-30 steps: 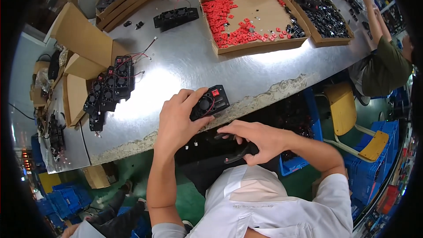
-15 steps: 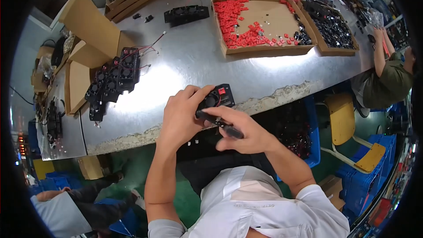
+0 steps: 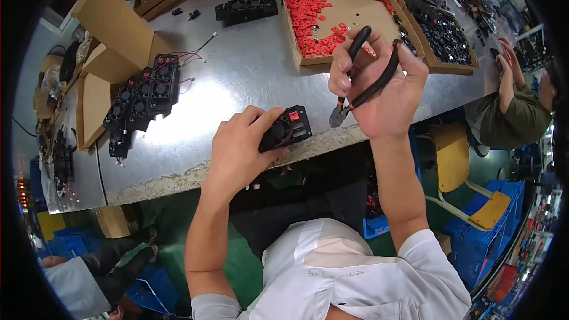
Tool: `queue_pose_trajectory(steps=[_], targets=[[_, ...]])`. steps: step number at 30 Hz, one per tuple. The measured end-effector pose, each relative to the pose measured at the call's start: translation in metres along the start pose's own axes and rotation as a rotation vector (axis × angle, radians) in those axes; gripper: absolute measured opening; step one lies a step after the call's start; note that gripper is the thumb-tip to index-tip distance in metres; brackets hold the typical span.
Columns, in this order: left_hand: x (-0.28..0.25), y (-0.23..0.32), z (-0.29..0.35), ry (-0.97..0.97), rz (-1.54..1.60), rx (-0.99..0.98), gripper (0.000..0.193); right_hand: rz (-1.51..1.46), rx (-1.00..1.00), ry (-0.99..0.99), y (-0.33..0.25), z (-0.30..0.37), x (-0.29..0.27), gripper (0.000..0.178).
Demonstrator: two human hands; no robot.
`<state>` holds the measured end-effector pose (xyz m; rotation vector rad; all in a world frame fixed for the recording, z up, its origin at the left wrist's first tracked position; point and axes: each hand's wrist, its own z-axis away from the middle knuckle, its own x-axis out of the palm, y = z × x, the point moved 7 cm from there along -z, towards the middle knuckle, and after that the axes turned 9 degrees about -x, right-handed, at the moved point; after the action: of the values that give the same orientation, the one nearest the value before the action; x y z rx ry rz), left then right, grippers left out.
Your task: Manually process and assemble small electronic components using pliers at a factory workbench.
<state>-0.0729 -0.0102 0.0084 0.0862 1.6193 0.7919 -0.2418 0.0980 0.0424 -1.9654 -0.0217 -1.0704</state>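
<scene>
At the table's near edge my left hand (image 3: 237, 145) grips a black fan unit (image 3: 302, 123) between thumb and fingers. A red block (image 3: 294, 116) sits on the unit's right part, with a thin red wire beside the fan. My right hand (image 3: 385, 104) is raised to the right, palm up, holding black-handled cutting pliers (image 3: 338, 116). The handles are spread and the jaws point down toward the table, apart from the unit. A small red piece shows between my right fingers; I cannot tell whether it is in the hand or in the box behind.
Several wired fan units (image 3: 142, 101) lie at left by an open cardboard box (image 3: 93, 104). Another black unit (image 3: 246, 10) lies at the back. A cardboard tray (image 3: 317, 61) holds red pieces; a second tray (image 3: 453, 71) holds black parts. A yellow chair (image 3: 449, 157) and another person (image 3: 510, 118) are at right.
My right hand has lifted the pliers away from the fan unit, up and to the right, and turned palm up with the handles spread. My left hand stays on the unit.
</scene>
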Motion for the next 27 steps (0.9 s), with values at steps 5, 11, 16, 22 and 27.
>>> queue_pose_trajectory(steps=[5, 11, 16, 22, 27], targets=[[0.001, -0.001, -0.005, -0.026, -0.008, 0.018, 0.064, 0.069, -0.096, -0.084, 0.014, -0.009, 0.013, 0.092], [0.003, -0.003, -0.004, -0.039, 0.026, 0.006, 0.063, 0.112, -0.078, -0.087, 0.032, -0.008, 0.020, 0.083], [0.003, -0.005, -0.004, -0.035, 0.035, 0.009, 0.064, 0.200, -0.050, -0.073, 0.038, -0.006, 0.024, 0.081], [0.003, -0.003, -0.005, -0.033, 0.040, 0.043, 0.064, 0.122, -0.064, -0.090, 0.036, -0.005, 0.024, 0.080], [0.005, -0.006, -0.005, -0.039, 0.026, 0.013, 0.064, 0.220, -0.050, -0.060, 0.043, -0.003, 0.019, 0.078]])
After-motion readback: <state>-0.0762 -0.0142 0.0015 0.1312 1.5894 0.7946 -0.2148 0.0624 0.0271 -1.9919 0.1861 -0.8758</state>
